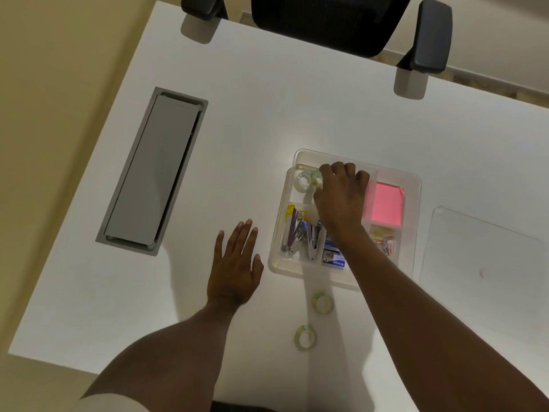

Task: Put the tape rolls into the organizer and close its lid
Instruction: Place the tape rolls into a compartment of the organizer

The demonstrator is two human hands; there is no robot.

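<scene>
A clear plastic organizer [411, 185] stands open on the white desk. One tape roll [303, 182] lies flat in its far-left compartment. My right hand [341, 197] reaches into that compartment, fingers closed on a second tape roll [316, 177] held on edge beside the first. Two more tape rolls lie on the desk in front of the organizer, one [322, 303] near its front edge, the other [306, 337] closer to me. My left hand [234, 263] rests flat on the desk left of the organizer, fingers spread, holding nothing. The clear lid [481, 257] lies on the desk to the organizer's right.
Other compartments hold staplers [297, 230], a staple box [334, 257], pink sticky notes [386, 206] and coloured paper clips [386, 242]. A grey cable hatch [154, 171] is set into the desk at left. A black office chair [326, 22] stands at the far edge.
</scene>
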